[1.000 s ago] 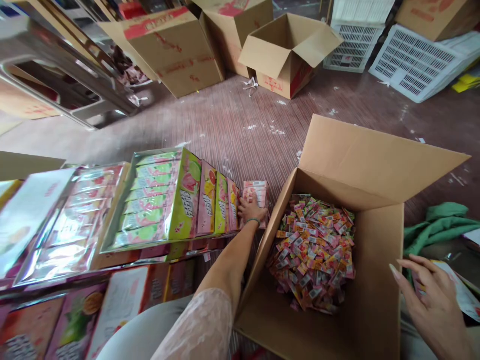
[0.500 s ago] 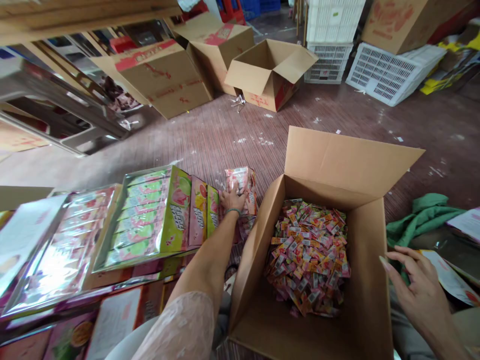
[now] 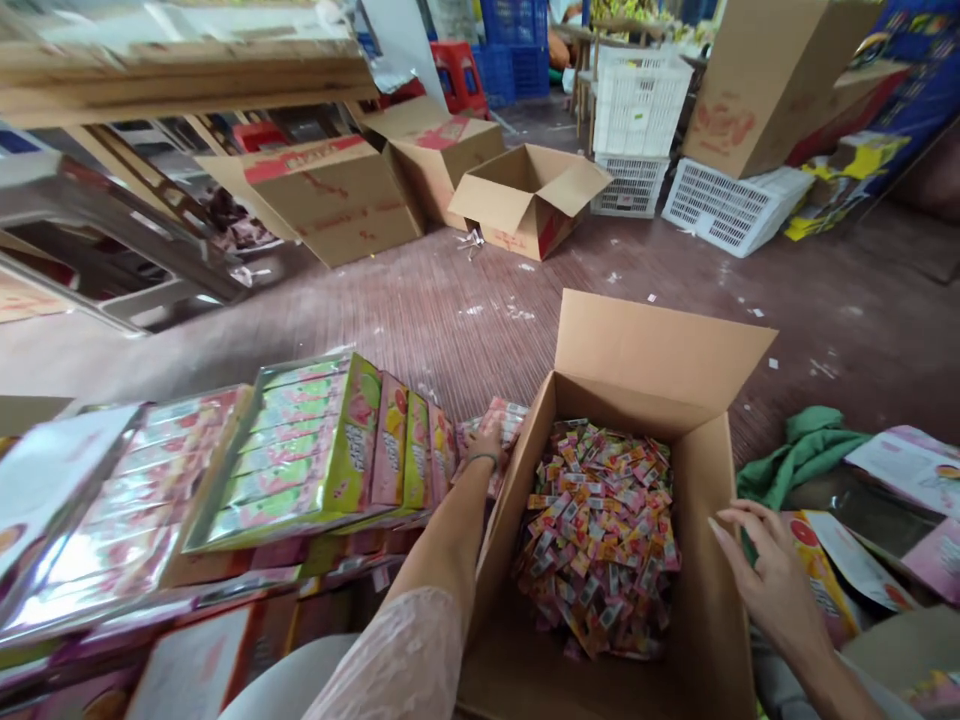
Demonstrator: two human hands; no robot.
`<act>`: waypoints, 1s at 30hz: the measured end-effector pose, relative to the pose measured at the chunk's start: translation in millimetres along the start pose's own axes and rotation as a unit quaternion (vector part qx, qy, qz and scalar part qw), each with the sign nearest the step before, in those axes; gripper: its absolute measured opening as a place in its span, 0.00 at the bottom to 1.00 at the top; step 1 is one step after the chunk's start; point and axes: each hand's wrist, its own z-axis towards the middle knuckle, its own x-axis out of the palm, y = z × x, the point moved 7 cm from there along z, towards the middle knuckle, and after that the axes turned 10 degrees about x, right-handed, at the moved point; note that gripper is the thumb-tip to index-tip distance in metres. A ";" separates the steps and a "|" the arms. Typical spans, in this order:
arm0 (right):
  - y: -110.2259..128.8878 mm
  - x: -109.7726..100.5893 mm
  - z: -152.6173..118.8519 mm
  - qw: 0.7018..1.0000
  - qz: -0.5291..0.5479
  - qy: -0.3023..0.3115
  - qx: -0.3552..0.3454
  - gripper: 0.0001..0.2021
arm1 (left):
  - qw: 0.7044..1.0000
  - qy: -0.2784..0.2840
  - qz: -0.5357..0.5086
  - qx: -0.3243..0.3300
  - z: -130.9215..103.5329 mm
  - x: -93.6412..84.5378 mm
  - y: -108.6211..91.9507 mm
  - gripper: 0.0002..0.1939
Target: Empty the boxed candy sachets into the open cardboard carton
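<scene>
My left hand (image 3: 484,446), a thin bracelet on its wrist, rests on pink packs (image 3: 504,415) between a row of display boxes and a carton. Its fingers are stretched out, with their tips partly lost against the packs. Left of it stands the row: a green display box (image 3: 360,430), a pink one (image 3: 390,435) and more of both colours. The open carton (image 3: 712,500) before me holds a heap of small pink and orange sachets (image 3: 600,540). Beside the carton's right wall hovers my right hand (image 3: 776,575), fingers apart and holding nothing.
Wrapped trays of packs (image 3: 127,500) lie at left. A green cloth (image 3: 802,455) and printed cardboard pieces (image 3: 907,470) are at right. Farther off stand open cartons (image 3: 495,200), white crates (image 3: 731,205), a grey stool (image 3: 97,230) and a wooden table (image 3: 187,80).
A pink pack that was under my left hand now stands at the right end of the row. That hand has shifted towards the carton. The view has tilted up and turned right.
</scene>
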 end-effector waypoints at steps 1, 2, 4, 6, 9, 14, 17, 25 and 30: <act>-2.6 -0.1 -0.6 1.000 0.000 0.008 0.005 0.24 | 1.000 0.011 0.000 -0.015 -0.2 11.2 6.3 0.52; -5.0 -0.6 -0.3 1.000 0.000 0.016 0.012 0.24 | 0.999 0.021 0.002 -0.028 0.0 20.4 12.7 0.55; -8.7 -1.9 2.9 0.999 0.002 0.029 0.030 0.25 | 0.999 0.035 0.007 -0.040 1.6 32.3 22.6 0.58; -9.8 -2.3 7.3 0.998 0.006 0.040 0.044 0.26 | 0.998 0.034 0.013 -0.041 5.2 35.4 27.0 0.59; -7.0 0.6 9.8 0.997 0.009 0.059 0.039 0.24 | 0.999 0.003 0.001 -0.043 13.9 28.9 27.5 0.57; -7.8 4.7 3.6 0.997 -0.002 0.076 0.013 0.22 | 0.988 -0.072 -0.100 -0.091 32.8 6.9 37.0 0.54; -11.7 4.7 3.1 0.996 -0.013 0.086 0.024 0.22 | 0.966 -0.149 -0.166 -0.128 42.5 -17.8 49.6 0.56; 3.3 3.7 8.2 0.997 -0.004 0.068 0.018 0.22 | 0.955 -0.267 -0.116 -0.060 40.1 -113.2 48.1 0.54; 12.1 1.0 6.7 0.999 0.019 0.039 0.015 0.22 | 0.929 -0.358 -0.098 -0.009 14.4 -186.4 22.9 0.49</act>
